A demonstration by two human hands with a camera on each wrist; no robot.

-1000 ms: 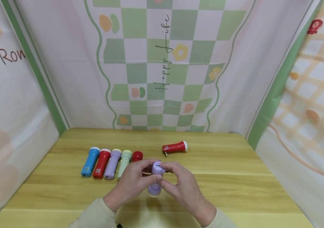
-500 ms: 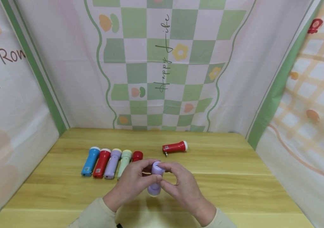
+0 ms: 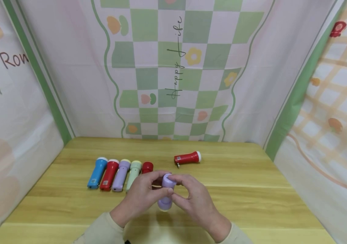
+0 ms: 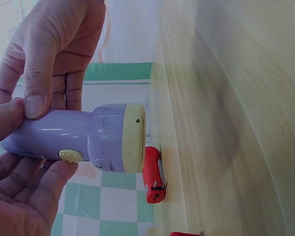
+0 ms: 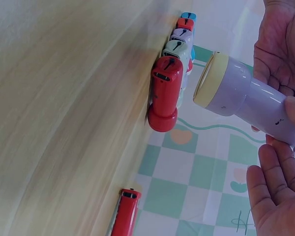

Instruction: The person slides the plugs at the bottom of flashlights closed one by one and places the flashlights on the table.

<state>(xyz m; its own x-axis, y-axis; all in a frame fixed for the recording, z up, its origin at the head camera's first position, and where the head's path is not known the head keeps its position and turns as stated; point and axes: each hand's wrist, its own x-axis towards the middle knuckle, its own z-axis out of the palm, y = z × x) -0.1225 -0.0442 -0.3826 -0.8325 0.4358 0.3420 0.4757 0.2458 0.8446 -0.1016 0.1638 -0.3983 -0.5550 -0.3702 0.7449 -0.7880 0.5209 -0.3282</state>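
Observation:
A lavender flashlight (image 3: 165,202) with a pale yellow lens ring (image 4: 133,137) is held above the table, lens end down. My left hand (image 3: 144,190) grips its body, thumb across the near side. The thumb and fingers of my right hand (image 3: 195,200) pinch the same flashlight near its upper tail end, where a dark slot shows. In the left wrist view, a ridged yellow switch (image 4: 71,156) sits beside the left fingertips. Fingers partly cover the flashlight's body.
Left of the hands, a blue flashlight (image 3: 97,173), a red one (image 3: 109,175), another lavender one (image 3: 121,175), a pale green one (image 3: 134,173) and a second red one (image 5: 166,88) lie in a row. Farther back, another red flashlight (image 3: 187,158) lies crosswise on the wooden table (image 3: 252,189).
A small lavender piece that stuck out to the right at the flashlight's tail end no longer shows there. Both hands keep nearly the same place.

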